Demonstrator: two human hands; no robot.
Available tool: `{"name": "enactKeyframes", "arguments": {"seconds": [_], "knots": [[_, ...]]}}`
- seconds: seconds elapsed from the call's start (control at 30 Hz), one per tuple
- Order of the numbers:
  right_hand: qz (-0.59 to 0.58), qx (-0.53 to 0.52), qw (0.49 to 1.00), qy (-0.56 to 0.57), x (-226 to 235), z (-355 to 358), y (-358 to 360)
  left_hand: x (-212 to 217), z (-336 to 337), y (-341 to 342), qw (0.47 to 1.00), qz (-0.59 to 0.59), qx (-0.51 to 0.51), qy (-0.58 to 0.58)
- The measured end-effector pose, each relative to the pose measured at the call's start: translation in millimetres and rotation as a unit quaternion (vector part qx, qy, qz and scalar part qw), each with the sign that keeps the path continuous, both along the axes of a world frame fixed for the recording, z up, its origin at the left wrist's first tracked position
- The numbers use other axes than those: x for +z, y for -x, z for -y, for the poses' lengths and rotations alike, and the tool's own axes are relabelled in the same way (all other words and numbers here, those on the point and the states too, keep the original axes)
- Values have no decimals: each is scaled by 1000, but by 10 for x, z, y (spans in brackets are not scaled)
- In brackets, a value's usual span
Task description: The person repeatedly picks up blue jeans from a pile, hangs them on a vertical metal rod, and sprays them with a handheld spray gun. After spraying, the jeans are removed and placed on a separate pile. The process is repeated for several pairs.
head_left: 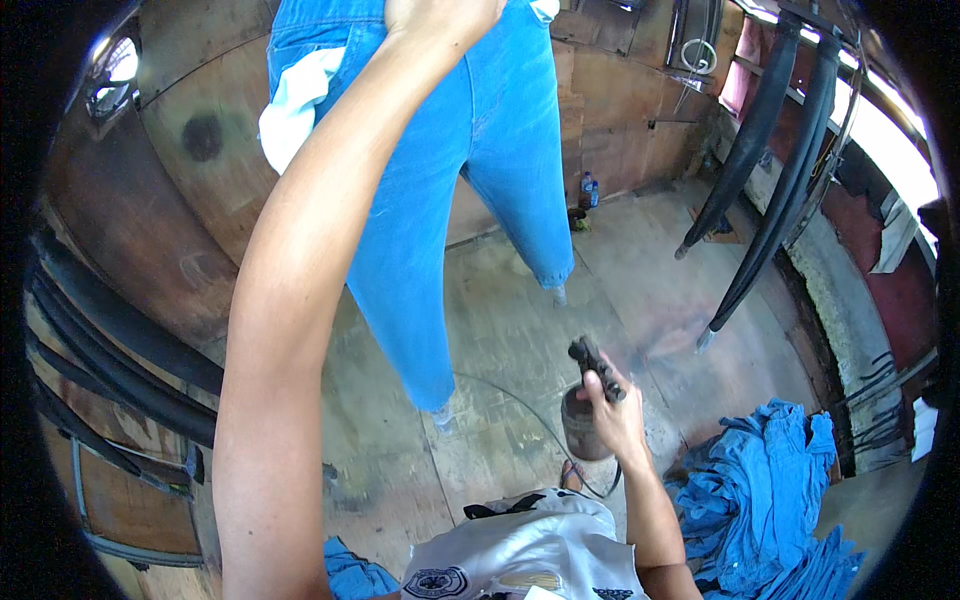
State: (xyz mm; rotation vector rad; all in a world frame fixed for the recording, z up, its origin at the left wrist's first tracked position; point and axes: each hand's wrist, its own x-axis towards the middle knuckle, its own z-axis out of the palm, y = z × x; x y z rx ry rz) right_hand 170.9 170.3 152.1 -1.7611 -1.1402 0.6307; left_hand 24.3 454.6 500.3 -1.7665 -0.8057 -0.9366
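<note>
A pair of blue jeans [515,130] hangs upright in front of me, its legs filled out, with a greyish end showing below each cuff. A white pocket lining [297,110] sticks out on its left side. My left arm reaches up across the jeans, and my left hand [440,18] lies against their waist; the top edge cuts off its fingers. Lower down, my right hand [618,405] is wrapped round a dark spray gun [592,362] with a round cup [583,425] beneath it. A thin hose [530,410] curves across the floor near the gun.
Crumpled blue garments [760,500] are heaped at the lower right, and more blue cloth [355,570] lies at the lower left. Black padded leg forms [775,190] hang at the right; similar black tubes [120,330] stand at the left. Bottles [588,190] stand by the back wall.
</note>
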Motion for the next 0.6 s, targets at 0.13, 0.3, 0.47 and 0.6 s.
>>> {"name": "enactKeyframes", "arguments": {"seconds": [0.13, 0.3, 0.47, 0.6], "knots": [[1, 36, 980, -193, 677, -201, -201, 4, 128, 25, 995, -87, 24, -52], [-34, 90, 924, -371, 1330, -206, -370, 28, 242, 64, 990, -21, 12, -139], [-84, 109, 952, -274, 1236, -209, -505, 34, 302, 201, 997, 0, -22, -72], [-101, 81, 989, -66, 625, -358, -565, 67, 339, 303, 997, -29, -14, -68]]}}
